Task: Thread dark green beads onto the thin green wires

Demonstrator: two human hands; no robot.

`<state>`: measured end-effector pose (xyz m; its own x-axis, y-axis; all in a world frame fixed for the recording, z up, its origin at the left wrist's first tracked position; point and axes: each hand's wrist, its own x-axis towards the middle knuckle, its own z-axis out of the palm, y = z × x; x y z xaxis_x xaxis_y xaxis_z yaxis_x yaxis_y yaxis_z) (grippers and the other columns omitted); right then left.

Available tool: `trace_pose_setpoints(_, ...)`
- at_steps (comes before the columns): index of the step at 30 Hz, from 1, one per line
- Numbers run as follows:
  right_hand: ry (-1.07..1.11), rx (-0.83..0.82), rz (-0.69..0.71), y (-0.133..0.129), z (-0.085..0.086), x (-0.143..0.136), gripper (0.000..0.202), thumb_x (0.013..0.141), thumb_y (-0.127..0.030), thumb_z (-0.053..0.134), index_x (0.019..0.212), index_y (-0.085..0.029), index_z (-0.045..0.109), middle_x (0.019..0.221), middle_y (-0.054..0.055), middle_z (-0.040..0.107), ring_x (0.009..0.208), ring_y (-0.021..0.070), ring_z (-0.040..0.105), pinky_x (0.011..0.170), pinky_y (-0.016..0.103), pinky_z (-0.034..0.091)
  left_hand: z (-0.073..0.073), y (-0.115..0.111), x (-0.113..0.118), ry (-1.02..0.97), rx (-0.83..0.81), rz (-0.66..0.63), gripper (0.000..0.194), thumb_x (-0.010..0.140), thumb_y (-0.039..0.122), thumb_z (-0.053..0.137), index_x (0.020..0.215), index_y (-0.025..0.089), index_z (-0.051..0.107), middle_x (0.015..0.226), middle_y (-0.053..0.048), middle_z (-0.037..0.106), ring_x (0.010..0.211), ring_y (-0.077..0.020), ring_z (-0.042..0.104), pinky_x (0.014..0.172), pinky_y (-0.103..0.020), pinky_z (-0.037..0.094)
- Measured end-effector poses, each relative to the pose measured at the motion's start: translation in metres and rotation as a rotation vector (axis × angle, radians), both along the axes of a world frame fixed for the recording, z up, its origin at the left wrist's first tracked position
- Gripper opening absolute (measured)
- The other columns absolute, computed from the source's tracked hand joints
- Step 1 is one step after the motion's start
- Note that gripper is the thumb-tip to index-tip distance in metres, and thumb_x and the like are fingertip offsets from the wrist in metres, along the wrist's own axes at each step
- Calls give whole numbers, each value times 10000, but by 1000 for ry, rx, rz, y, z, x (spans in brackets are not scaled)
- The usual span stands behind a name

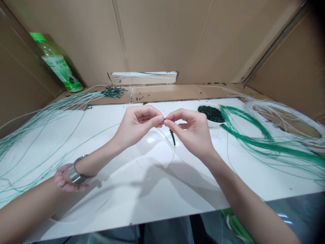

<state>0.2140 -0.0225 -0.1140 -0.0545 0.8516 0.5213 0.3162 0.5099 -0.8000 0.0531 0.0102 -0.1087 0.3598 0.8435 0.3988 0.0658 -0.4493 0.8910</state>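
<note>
Fingertip to fingertip above the white tabletop, my left hand (pixel 142 122) and my right hand (pixel 191 130) are both closed in a pinch. A short strand of dark green beads (pixel 172 137) hangs just under my right fingers, its top end hidden by them. From its lower end a thin green wire (pixel 166 136) curves up to my left fingertips. Another stretch of wire passes behind my left wrist toward the left. A tiny dark bit shows where the fingertips meet; what it is cannot be made out.
A white bowl (pixel 215 124) of dark green beads (pixel 211 113) stands right of my hands. Beside it lie coils of green wire (pixel 256 140) and white wire (pixel 291 110). At left are many wires with beaded ends (pixel 113 92). A green-capped bottle (pixel 59 66) leans against the cardboard wall (pixel 162 37).
</note>
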Motion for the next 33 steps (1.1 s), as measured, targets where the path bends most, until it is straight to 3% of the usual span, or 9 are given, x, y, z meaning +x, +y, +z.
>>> trace_pose_setpoints(9,-144,47,25,-3,3,5,86,806,-171,579,742,-164,637,713,2,643,653,93,577,558,181,496,19,0,-4,329,170,-37,136,771,230,607,672,135,613,645,-20,620,577,-99,552,574,-200,477)
trace_pose_setpoints(15,-87,-23,25,-4,8,6,78,767,-155,585,716,-159,644,713,7,647,671,92,592,512,149,467,22,1,-1,279,49,-106,162,791,243,580,665,142,591,601,-6,570,552,-95,526,533,-194,450)
trace_pose_setpoints(25,-96,-150,13,1,9,16,47,699,-163,567,670,-147,601,697,2,618,666,103,572,533,191,448,15,2,10,379,322,6,79,792,174,526,714,158,535,644,9,548,562,-83,477,539,-192,409)
trace_pose_setpoints(29,-195,-198,40,3,12,23,70,696,-170,561,640,-152,598,681,-2,621,690,117,587,572,212,449,13,5,14,354,339,37,88,781,158,521,694,166,508,638,12,527,553,-81,459,523,-185,389)
trace_pose_setpoints(33,-94,-177,62,8,15,28,114,741,-251,605,750,-150,657,757,21,674,728,124,625,554,194,451,11,9,20,310,301,10,92,786,197,540,701,162,535,644,7,557,567,-88,489,547,-189,410)
